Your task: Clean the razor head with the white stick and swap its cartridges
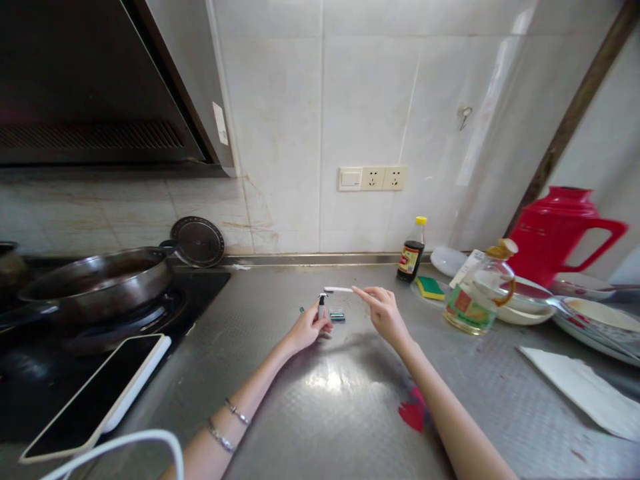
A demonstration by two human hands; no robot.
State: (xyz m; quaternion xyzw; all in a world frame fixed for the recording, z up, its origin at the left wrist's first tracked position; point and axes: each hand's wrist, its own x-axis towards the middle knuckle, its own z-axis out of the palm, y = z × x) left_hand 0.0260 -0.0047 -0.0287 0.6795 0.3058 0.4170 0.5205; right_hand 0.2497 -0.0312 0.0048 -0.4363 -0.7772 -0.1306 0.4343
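Observation:
My left hand [311, 328] is closed around a small upright tool with a pale grey handle and a black head [321, 307]; its exact kind is too small to tell. Between the fingers of my right hand [384, 312] is a thin white stick with a dark tip [339, 289]. The stick points left, its tip close to the black head; whether they touch I cannot tell. Small teal-and-black pieces [337, 317] lie on the steel counter [320, 427] just right of my left hand.
A pan [100, 277] sits on the stove at left, with a phone [100, 400] and white cable in front. On the right stand a soy sauce bottle [411, 250], a sponge [430, 288], a glass oil jug [475, 300], dishes, a red thermos [555, 233] and a paper napkin [583, 387].

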